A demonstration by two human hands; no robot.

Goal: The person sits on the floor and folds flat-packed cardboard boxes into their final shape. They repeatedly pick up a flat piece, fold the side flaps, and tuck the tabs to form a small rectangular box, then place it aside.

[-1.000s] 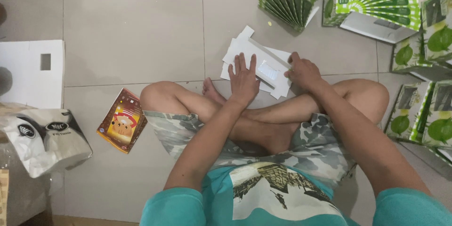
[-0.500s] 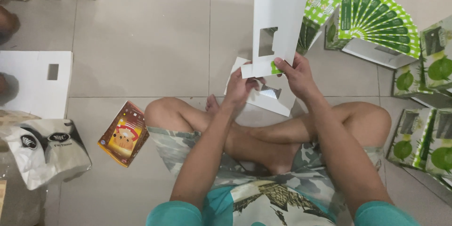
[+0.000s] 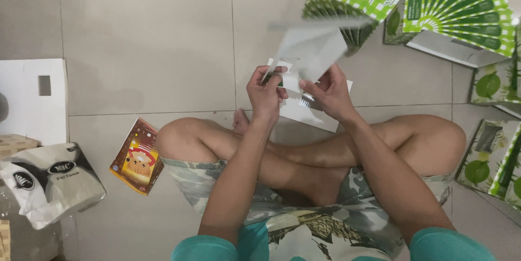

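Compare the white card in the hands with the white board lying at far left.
The white card is lifted off the floor in both hands and motion-blurred; the white board lies flat on the tiles, untouched and sharp. The board shows a small rectangular cutout; none is discernible on the card. Both are plain white sheets.

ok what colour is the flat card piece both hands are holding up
White, motion-blurred; flat card piece, head view.
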